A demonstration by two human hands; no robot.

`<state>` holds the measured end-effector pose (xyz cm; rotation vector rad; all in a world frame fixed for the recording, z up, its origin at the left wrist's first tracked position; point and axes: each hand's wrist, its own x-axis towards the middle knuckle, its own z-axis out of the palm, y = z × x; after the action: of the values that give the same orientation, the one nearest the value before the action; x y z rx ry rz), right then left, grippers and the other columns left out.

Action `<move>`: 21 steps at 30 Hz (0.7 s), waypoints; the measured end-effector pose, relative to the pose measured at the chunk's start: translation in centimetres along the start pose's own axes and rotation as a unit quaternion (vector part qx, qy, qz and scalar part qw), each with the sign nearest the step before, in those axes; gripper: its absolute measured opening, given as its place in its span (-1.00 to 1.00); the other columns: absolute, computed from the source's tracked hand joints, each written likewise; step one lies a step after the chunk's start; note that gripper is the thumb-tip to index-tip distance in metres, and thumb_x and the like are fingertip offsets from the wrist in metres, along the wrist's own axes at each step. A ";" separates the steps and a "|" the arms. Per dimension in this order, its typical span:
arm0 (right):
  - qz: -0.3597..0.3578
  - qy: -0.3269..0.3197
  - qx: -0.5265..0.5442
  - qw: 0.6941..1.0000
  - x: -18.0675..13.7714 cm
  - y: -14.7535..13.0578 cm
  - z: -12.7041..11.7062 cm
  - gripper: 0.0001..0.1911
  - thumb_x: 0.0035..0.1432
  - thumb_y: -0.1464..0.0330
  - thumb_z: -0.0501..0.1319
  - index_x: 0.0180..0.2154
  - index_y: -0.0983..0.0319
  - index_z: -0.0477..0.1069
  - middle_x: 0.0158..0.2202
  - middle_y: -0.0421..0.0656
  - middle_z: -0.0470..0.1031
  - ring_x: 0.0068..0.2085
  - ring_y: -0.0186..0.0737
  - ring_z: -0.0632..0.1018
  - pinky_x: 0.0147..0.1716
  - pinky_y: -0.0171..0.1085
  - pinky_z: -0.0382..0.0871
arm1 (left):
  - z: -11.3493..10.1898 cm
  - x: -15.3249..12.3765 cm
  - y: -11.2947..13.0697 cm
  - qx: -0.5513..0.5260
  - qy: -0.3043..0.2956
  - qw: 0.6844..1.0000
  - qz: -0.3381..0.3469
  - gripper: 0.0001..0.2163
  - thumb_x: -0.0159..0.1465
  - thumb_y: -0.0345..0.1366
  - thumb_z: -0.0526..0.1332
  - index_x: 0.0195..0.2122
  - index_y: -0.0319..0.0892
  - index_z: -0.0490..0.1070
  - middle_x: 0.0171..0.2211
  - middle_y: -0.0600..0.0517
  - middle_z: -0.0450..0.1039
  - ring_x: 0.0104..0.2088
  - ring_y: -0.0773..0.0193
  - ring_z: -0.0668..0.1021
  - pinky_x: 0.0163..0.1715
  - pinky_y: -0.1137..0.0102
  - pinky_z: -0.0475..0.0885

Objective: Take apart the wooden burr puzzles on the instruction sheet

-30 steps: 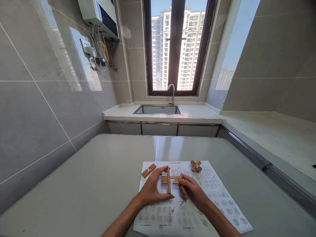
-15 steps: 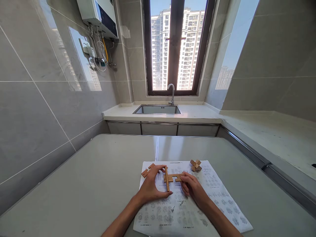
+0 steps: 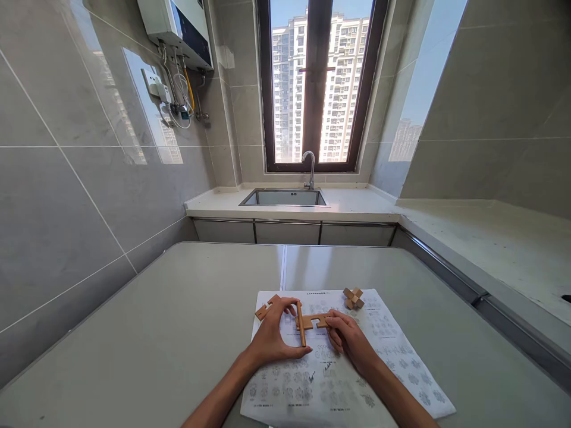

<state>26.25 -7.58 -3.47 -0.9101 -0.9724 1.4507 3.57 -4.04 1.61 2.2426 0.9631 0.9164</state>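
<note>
My left hand (image 3: 277, 333) grips a narrow wooden puzzle piece (image 3: 301, 326) by its two ends, between thumb and fingers, with its edge toward me. My right hand (image 3: 345, 336) pinches the right end of a notched wooden puzzle piece (image 3: 308, 322). The left end of that notched piece meets the narrow one and crosses it; whether they interlock I cannot tell. Behind my left hand lies another notched wooden piece (image 3: 261, 311), partly hidden. An assembled wooden burr puzzle (image 3: 354, 298) rests on the printed sheet (image 3: 321, 392) beyond my right hand.
The sheet, with rows of printed diagrams and a few check marks, lies on a pale table (image 3: 178, 345). Past the table is a white counter (image 3: 357, 202) with a sink (image 3: 285, 197) and a faucet (image 3: 311, 169). Tiled walls stand on both sides.
Both hands keep their grips on the two wooden pieces, almost unmoved. The whole view has shifted very slightly.
</note>
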 end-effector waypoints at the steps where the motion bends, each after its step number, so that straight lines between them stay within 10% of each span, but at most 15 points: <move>1: 0.000 0.003 0.001 1.000 0.0 0.0 -0.1 -0.62 0.22 0.13 0.31 -0.49 0.17 0.26 -0.72 -0.38 0.20 -0.68 -0.43 0.13 -0.65 -0.37 0.07 | 0.0 0.0 0.0 -0.002 -0.002 1.000 -0.001 -0.19 -0.16 -0.22 0.59 0.14 0.02 0.29 -0.05 0.02 0.42 -0.05 0.04 0.50 0.02 0.19 0.36; 21: -0.018 0.018 -0.013 1.000 0.1 0.0 0.0 -0.60 0.23 0.09 0.31 -0.48 0.17 0.27 -0.72 -0.41 0.14 -0.68 -0.43 0.09 -0.65 -0.37 -0.01 | 0.6 -0.1 -0.2 0.000 0.019 1.000 -0.002 -0.17 -0.17 -0.16 0.59 0.11 0.00 0.23 -0.10 0.04 0.37 -0.14 0.11 0.50 -0.07 0.23 0.40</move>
<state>26.26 -7.50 -3.48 -0.9291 -0.9777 1.3899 3.86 -4.11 1.08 2.2300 0.9840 0.9613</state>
